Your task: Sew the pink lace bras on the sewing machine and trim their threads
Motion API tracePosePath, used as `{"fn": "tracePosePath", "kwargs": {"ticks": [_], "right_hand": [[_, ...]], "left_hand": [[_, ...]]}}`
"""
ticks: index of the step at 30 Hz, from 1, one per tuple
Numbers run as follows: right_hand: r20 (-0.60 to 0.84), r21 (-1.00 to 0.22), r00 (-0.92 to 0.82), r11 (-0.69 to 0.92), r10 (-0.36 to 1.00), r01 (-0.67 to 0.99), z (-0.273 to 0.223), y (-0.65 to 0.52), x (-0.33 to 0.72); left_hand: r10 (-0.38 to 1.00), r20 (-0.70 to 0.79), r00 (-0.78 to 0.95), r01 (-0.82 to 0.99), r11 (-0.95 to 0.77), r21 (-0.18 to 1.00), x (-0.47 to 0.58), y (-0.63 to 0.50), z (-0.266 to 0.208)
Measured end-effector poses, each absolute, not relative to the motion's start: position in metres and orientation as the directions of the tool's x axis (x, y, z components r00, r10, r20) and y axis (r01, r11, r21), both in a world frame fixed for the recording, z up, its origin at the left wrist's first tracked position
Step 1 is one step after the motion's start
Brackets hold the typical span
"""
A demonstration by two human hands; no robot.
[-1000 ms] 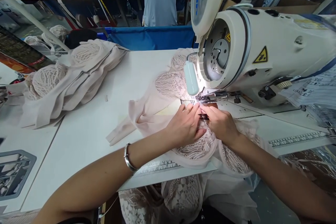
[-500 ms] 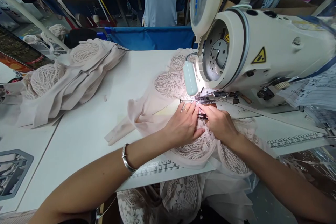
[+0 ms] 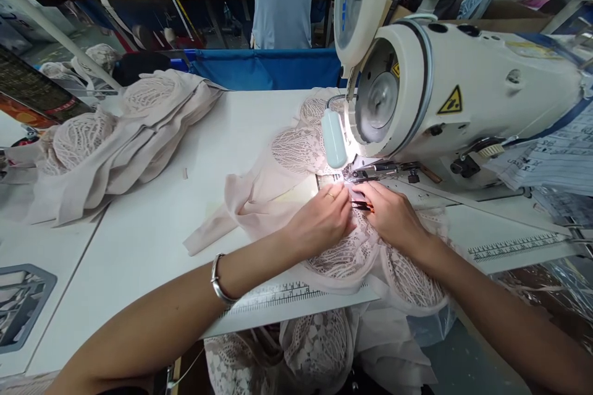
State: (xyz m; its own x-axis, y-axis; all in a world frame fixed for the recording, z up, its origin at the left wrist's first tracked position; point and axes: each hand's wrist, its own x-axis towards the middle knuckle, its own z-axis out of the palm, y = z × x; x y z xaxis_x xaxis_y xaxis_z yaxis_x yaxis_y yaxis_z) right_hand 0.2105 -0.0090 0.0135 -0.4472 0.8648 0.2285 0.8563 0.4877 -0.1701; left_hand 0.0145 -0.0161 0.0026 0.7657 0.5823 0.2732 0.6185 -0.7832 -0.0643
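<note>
A pale pink lace bra (image 3: 340, 259) lies under the sewing machine (image 3: 482, 92), its cups spread below and behind the needle area. My left hand (image 3: 322, 216), with a ring and a silver bangle, is closed on the bra fabric just in front of the presser foot (image 3: 349, 174). Close beside it, my right hand (image 3: 393, 215) pinches the same fabric with thumb and forefinger. Dark thread snips (image 3: 364, 205) with an orange part stick out from under the right palm, pointing left. The fingertips and seam are partly hidden.
A pile of similar lace bras (image 3: 134, 136) lies at the left. A pale green lamp (image 3: 334, 139) hangs by the needle. Ruler strips (image 3: 278, 296) mark the table's front edge, with more lace pieces (image 3: 319, 352) below. A person in blue (image 3: 282, 0) sits beyond the blue cloth (image 3: 264, 68).
The round part inside the open machine head has turned blurred. My left fingers have curled in more, and the right hand has shifted slightly, showing the snips' orange part. The view has moved a little.
</note>
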Motion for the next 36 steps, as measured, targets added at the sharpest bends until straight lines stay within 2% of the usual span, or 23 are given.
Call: {"fn": "tracePosePath", "kwargs": {"ticks": [4,10,14,17,20,22,25,27,30,32,34,36], "right_hand": [[0.243,-0.195,-0.469,0.516,0.849,0.834,0.011,-0.008,0.216],[0.279,-0.196,-0.487,0.546,0.828,0.815,0.01,0.0,0.214],[0.31,-0.165,-0.493,0.556,0.813,0.814,0.012,0.007,0.206],[0.286,-0.14,-0.493,0.544,0.822,0.827,0.018,0.009,0.202],[0.287,-0.139,-0.448,0.499,0.847,0.855,0.026,-0.002,0.205],[0.296,-0.117,-0.401,0.449,0.867,0.886,0.03,-0.017,0.212],[0.294,-0.083,-0.387,0.427,0.874,0.901,0.026,-0.043,0.225],[0.332,-0.077,-0.41,0.458,0.85,0.886,0.019,-0.055,0.231],[0.441,-0.005,-0.494,0.552,0.749,0.834,0.01,-0.058,0.237],[0.466,0.023,-0.534,0.593,0.706,0.805,0.009,-0.051,0.24],[0.408,-0.027,-0.52,0.58,0.75,0.814,0.013,-0.041,0.242],[0.265,-0.073,-0.501,0.535,0.824,0.842,0.021,-0.031,0.242]], "left_hand": [[0.549,0.283,0.786,0.584,-0.81,-0.05,0.014,-0.021,0.004],[0.536,0.257,0.804,0.526,-0.843,0.113,0.0,-0.004,0.008],[0.496,0.301,0.814,0.44,-0.866,0.236,-0.01,0.015,0.01],[0.487,0.31,0.816,0.415,-0.869,0.27,-0.015,0.021,0.014],[0.527,0.277,0.803,0.481,-0.849,0.221,-0.014,0.015,0.02],[0.543,0.288,0.789,0.531,-0.838,0.125,-0.01,0.007,0.022],[0.46,0.303,0.835,0.491,-0.871,-0.032,-0.002,-0.005,0.022],[0.394,0.285,0.874,0.43,-0.9,-0.075,0.001,-0.01,0.02],[0.393,0.291,0.872,0.424,-0.905,-0.048,0.002,-0.012,0.018],[0.406,0.305,0.862,0.428,-0.904,-0.006,0.001,-0.01,0.016],[0.411,0.309,0.857,0.424,-0.905,0.03,0.0,-0.007,0.014],[0.418,0.311,0.854,0.422,-0.905,0.057,-0.001,-0.004,0.012]]}}
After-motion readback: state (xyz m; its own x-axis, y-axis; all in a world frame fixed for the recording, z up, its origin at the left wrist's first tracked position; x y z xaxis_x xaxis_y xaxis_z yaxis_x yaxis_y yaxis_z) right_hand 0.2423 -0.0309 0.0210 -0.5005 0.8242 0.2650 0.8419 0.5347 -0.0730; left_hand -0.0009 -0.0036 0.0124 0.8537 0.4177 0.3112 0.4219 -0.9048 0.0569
